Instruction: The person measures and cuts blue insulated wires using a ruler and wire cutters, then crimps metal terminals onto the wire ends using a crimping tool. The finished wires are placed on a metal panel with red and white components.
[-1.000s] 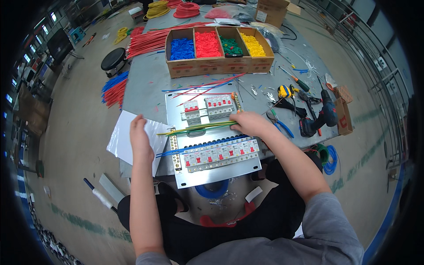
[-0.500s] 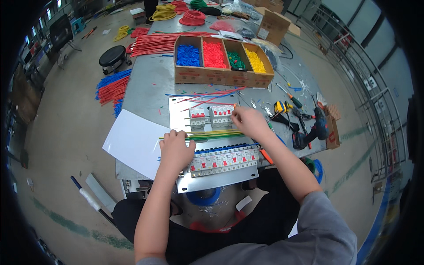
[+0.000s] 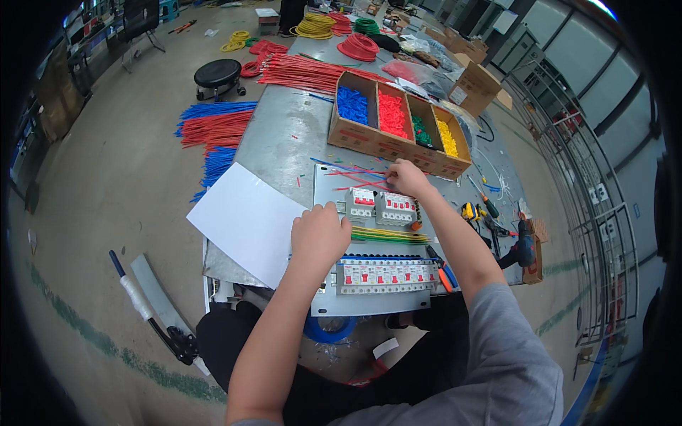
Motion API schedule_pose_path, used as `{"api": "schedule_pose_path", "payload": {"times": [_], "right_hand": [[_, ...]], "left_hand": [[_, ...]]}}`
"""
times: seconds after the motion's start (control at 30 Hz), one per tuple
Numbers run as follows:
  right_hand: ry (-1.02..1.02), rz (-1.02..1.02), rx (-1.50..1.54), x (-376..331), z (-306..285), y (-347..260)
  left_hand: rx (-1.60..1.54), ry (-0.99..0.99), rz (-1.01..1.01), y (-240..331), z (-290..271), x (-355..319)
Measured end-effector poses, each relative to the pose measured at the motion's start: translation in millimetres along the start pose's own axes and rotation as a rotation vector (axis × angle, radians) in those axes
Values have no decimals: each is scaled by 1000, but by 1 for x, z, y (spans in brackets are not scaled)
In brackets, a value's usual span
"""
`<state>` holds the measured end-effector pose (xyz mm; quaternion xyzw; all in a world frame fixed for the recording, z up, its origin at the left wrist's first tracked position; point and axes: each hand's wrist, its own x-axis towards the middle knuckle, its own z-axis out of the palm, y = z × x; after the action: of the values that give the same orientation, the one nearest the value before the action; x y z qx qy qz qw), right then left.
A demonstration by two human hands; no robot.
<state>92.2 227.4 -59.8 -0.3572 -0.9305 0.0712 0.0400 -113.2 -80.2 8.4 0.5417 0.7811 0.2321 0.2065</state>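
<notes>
Your right hand [image 3: 407, 177] has moved up from beside the small switches to the loose red wires [image 3: 355, 172], and your left hand [image 3: 321, 234] is still near the left end of the green and yellow wires [image 3: 391, 235]. Your head has turned too, so the desk [image 3: 277, 135] sits further right in the frame. Your right hand is just above the middle of the frame, with its fingers bent down at the red wires; you cannot tell from here if it pinches one. Your left hand is a bit left of the middle, with its fingers curled, and its grip is hidden, so you cannot tell if it holds anything. A shiny metal plate [image 3: 369, 305] lies under the wires, in the middle of the frame. Near its top sit a small switch block [image 3: 361, 202] and a wider switch block [image 3: 396, 208], side by side. Below the green and yellow wires is a long row of switches [image 3: 387, 275] with red levers. Pliers [image 3: 445, 275] lie at the plate's right edge. A white sheet [image 3: 249, 224] lies to the left of your left hand. In the upper right, a brown box [image 3: 383, 145] holds blue, red, green and yellow bits in four parts.
</notes>
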Motion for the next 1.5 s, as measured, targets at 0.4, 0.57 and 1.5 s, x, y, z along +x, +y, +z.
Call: {"api": "schedule_pose_path", "payload": {"times": [0.4, 0.57, 1.5], "right_hand": [[468, -248, 41, -140, -169, -106], [634, -186, 109, -187, -160, -94], [179, 325, 1697, -214, -121, -14]], "left_hand": [[-87, 525, 560, 47, 9, 1], [-1028, -272, 290, 84, 73, -31], [-1280, -478, 63, 139, 122, -50]]}}
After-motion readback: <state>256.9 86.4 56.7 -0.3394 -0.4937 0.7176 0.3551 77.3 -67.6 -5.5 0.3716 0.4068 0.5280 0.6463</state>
